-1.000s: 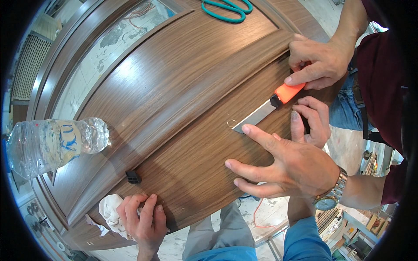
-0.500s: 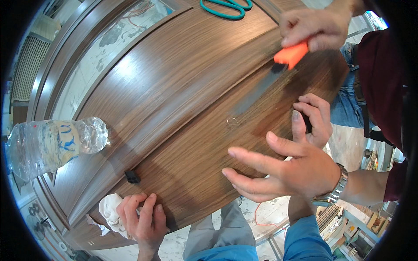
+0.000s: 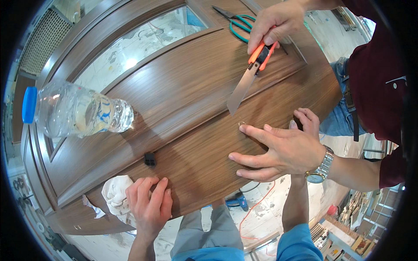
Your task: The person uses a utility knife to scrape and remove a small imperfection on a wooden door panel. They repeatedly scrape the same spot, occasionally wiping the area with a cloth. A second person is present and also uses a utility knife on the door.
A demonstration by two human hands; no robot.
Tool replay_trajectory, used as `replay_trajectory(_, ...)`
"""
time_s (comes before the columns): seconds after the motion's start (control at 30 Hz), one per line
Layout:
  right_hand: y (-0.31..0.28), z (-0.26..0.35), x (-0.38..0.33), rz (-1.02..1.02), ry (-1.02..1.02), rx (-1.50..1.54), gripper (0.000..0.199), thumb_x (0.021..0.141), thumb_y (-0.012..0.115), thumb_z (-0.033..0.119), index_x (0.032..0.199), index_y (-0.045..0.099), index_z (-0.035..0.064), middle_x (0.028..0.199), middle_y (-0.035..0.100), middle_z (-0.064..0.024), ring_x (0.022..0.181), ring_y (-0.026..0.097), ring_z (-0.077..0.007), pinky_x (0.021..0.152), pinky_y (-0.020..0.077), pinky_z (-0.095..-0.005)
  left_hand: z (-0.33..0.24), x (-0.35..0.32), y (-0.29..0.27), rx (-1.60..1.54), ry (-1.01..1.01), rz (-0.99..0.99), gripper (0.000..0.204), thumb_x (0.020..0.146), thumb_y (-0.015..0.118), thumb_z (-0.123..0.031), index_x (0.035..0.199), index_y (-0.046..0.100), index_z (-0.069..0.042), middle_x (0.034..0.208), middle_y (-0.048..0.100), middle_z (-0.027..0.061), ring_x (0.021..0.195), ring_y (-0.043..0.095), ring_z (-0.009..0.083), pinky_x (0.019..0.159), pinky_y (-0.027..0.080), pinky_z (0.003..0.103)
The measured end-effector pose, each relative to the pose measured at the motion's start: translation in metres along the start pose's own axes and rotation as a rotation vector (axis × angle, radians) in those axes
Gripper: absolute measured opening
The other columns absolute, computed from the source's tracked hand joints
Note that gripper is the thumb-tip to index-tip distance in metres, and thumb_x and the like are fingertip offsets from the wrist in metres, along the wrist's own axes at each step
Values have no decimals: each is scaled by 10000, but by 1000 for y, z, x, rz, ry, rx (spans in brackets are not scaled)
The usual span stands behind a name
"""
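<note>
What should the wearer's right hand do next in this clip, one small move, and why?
Probably ease the right hand back toward the edge of the panel: it lies partly hidden behind the co-worker's watch-wearing hand, and the co-worker's other hand holds a cutter with its blade exposed over the same panel.

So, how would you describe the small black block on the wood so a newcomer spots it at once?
On the large brown wood-grain panel, find the person's left hand at the near edge, next to the crumpled white cloth. Just beyond that hand, straight above it in the picture, sits the black block. It is small, dark and boxy, unlike the pale, soft cloth.
</note>
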State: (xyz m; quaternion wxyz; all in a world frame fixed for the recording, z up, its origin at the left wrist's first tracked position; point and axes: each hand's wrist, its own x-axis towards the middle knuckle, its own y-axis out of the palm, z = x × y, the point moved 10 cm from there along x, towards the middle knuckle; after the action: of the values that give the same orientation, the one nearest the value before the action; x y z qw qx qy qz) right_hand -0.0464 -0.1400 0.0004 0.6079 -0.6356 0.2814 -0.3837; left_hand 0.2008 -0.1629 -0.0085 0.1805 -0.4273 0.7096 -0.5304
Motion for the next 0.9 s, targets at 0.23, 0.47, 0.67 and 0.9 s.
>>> replay_trajectory(0.23, -1, -2, 2, -34, 14, -75, 395, 917, 665, 288, 1298, 636, 188, 1390, 336, -202, 1222, 304, -346, 1016, 421, -490, -4, -9, 1, 21, -2, -1, 311, 788, 769, -74, 1095, 735, -35, 1182, 644, 125, 1120, 604, 336, 933, 435, 469)
replay_trajectory(0.47, 0, 1, 4, -62, 21, -133, 353, 927, 656, 250, 1276, 654, 196, 1456, 258, -211, 1290, 210, -368, 1067, 386, -479, -4, -11, -1, 17, 0, -12, 297, 805, 760, -83, 1097, 736, -34, 1203, 644, 135, 1135, 604, 345, 938, 438, 472)
replay_trajectory(0.67, 0, 14, 3, -43, 12, -141, 322, 936, 648, 217, 1257, 670, 203, 1512, 190, -219, 1348, 129, -387, 1111, 356, -470, -2, -10, 1, 19, -17, 6, 293, 802, 761, -84, 1089, 737, -33, 1194, 647, 136, 1133, 605, 346, 934, 441, 471)
replay_trajectory(0.9, 3, 18, 5, -37, -16, -165, 295, 947, 639, 178, 1236, 688, 211, 1578, 112, -229, 1416, 34, -409, 1162, 321, -460, -1, -10, 3, -14, -45, 34, 309, 771, 745, -42, 1077, 727, -3, 1193, 640, 156, 1150, 582, 390, 985, 447, 500)
